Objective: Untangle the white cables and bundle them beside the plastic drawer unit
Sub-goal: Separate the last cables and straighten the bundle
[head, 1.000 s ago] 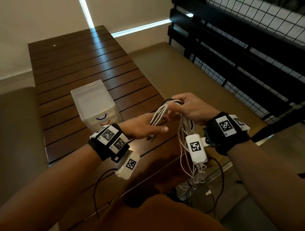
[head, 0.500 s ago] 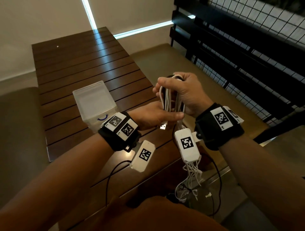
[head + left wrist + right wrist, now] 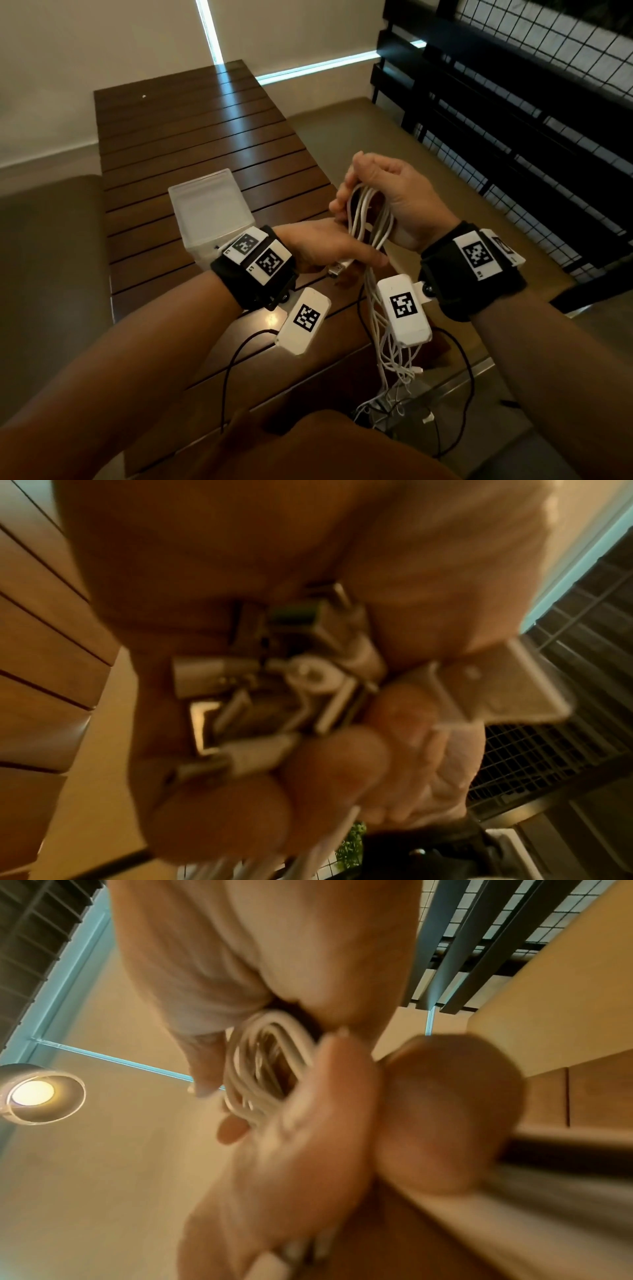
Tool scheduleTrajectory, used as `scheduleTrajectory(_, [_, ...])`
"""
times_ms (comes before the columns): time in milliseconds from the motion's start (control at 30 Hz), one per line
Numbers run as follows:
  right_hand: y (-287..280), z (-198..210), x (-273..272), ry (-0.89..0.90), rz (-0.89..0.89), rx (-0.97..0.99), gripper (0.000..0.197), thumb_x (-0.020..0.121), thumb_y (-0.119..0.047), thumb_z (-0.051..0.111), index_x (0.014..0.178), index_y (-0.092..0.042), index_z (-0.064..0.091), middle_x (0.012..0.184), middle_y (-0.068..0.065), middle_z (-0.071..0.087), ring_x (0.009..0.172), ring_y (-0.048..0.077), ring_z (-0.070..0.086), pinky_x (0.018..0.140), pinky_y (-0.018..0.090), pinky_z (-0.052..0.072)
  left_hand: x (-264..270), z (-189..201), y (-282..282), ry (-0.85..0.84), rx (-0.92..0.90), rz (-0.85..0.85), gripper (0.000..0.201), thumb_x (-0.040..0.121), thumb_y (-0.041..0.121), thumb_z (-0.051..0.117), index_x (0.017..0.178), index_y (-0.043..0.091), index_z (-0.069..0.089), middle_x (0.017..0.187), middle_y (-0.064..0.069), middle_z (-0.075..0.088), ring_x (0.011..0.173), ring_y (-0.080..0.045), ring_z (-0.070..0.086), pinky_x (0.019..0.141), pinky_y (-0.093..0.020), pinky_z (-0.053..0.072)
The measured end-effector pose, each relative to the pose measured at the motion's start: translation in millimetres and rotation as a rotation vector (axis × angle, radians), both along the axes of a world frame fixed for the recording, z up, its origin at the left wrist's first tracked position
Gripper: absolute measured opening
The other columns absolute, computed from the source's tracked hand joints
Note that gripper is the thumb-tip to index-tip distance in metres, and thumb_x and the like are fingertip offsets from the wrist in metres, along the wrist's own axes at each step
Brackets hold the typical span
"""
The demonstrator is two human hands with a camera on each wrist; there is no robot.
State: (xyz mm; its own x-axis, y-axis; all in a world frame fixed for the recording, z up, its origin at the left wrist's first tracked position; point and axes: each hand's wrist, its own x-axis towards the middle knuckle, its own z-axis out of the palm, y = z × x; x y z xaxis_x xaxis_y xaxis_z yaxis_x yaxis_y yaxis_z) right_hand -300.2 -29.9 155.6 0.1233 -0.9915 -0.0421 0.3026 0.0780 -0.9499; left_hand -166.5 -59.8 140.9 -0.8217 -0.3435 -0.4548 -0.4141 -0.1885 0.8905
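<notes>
Cables gathered, not yet placed. Right hand (image 3: 387, 202) is closed around the looped top of the white cables (image 3: 370, 219), held in the air above the near edge of the surface (image 3: 191, 137). Left hand (image 3: 322, 250) clasps a cluster of plug ends (image 3: 274, 674); that view is blurred, so the count is unclear. Loose tails (image 3: 394, 363) hang down, apparently tangled. Plastic drawer unit (image 3: 209, 209) stands on the surface just left of the hands. Remaining: straighten tails, finish bundling, set down beside unit.
</notes>
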Motion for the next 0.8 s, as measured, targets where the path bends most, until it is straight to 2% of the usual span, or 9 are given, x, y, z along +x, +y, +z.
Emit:
scheduleTrajectory(67, [1,1,2,-0.012,-0.006,-0.003,0.040,0.082,-0.047,0.053,0.068,-0.009,0.050,0.066,0.005,0.057,0.062,0.021,0.060,0.059,0.031,0.052,-2,-3,0,-0.003,0.036,-0.016,0.022,0.092,0.001,0.055,0.072,0.007,0.050,0.047,0.001,0.046,0.039,-0.011,0.042,0.043,-0.022,0.038])
scheduleTrajectory(133, [0,1,5,-0.057,-0.080,0.039,0.054,0.086,-0.057,0.044,0.060,-0.011,0.044,0.058,0.004,0.051,0.054,0.020,0.054,0.054,0.029,0.047,-4,-6,-1,-0.012,0.050,0.000,0.021,0.091,0.002,0.057,0.071,0.007,0.050,0.046,0.002,0.046,0.039,-0.010,0.042,0.043,-0.022,0.038])
scheduleTrajectory(233, [-3,0,9,-0.054,-0.226,0.045,0.061,0.096,-0.056,0.035,0.056,-0.011,0.044,0.051,0.005,0.047,0.045,0.019,0.048,0.047,0.027,0.042,-7,-11,-1,0.001,0.052,0.045,0.015,0.084,0.003,0.064,0.073,0.007,0.055,0.051,-0.004,0.047,0.042,-0.014,0.044,0.045,-0.026,0.038])
scheduleTrajectory(300, [-4,-3,11,-0.027,-0.296,0.047,0.062,0.096,-0.056,0.035,0.055,-0.011,0.044,0.047,0.005,0.045,0.040,0.018,0.044,0.042,0.024,0.039,-11,-13,0,0.000,0.028,0.062,0.007,0.078,0.006,0.067,0.079,0.004,0.060,0.057,-0.009,0.048,0.043,-0.017,0.044,0.046,-0.027,0.038])
scheduleTrajectory(367, [-4,-4,13,-0.005,-0.330,0.051,0.062,0.097,-0.057,0.035,0.053,-0.013,0.043,0.043,0.003,0.040,0.035,0.015,0.039,0.039,0.022,0.034,-14,-16,0,-0.012,-0.006,0.087,0.010,0.078,0.005,0.067,0.085,0.001,0.062,0.059,-0.010,0.052,0.043,-0.017,0.047,0.045,-0.026,0.039])
scheduleTrajectory(500, [-4,-6,15,-0.012,-0.317,0.039,0.062,0.098,-0.055,0.035,0.050,-0.015,0.037,0.040,-0.001,0.031,0.031,0.012,0.027,0.038,0.020,0.023,-17,-22,-1,-0.049,-0.073,0.119,0.003,0.084,0.001,0.063,0.086,0.003,0.062,0.057,0.000,0.061,0.045,-0.009,0.055,0.045,-0.021,0.044])
scheduleTrajectory(567, [-3,-9,16,-0.013,-0.304,0.019,0.062,0.099,-0.054,0.033,0.051,-0.014,0.035,0.041,0.000,0.029,0.032,0.013,0.024,0.038,0.020,0.021,-16,-24,-1,-0.055,-0.094,0.127,0.007,0.085,0.001,0.064,0.085,0.008,0.062,0.062,0.002,0.063,0.050,-0.007,0.057,0.047,-0.019,0.044])
scheduleTrajectory(733, [-2,-13,15,-0.011,-0.276,0.026,0.065,0.100,-0.055,0.024,0.050,-0.014,0.032,0.041,-0.002,0.026,0.035,0.014,0.020,0.040,0.024,0.016,-12,-20,-1,-0.125,-0.172,0.139,0.013,0.086,0.013,0.067,0.098,0.009,0.065,0.081,-0.005,0.065,0.062,-0.008,0.059,0.054,-0.020,0.046])
scheduleTrajectory(800, [-4,-12,15,0.034,-0.283,0.020,0.066,0.100,-0.055,0.023,0.050,-0.014,0.032,0.041,-0.002,0.026,0.035,0.014,0.020,0.040,0.025,0.016,-11,-21,-3,-0.135,-0.224,0.129,0.013,0.084,0.020,0.070,0.096,0.018,0.065,0.082,0.002,0.066,0.065,-0.005,0.060,0.061,-0.022,0.047])
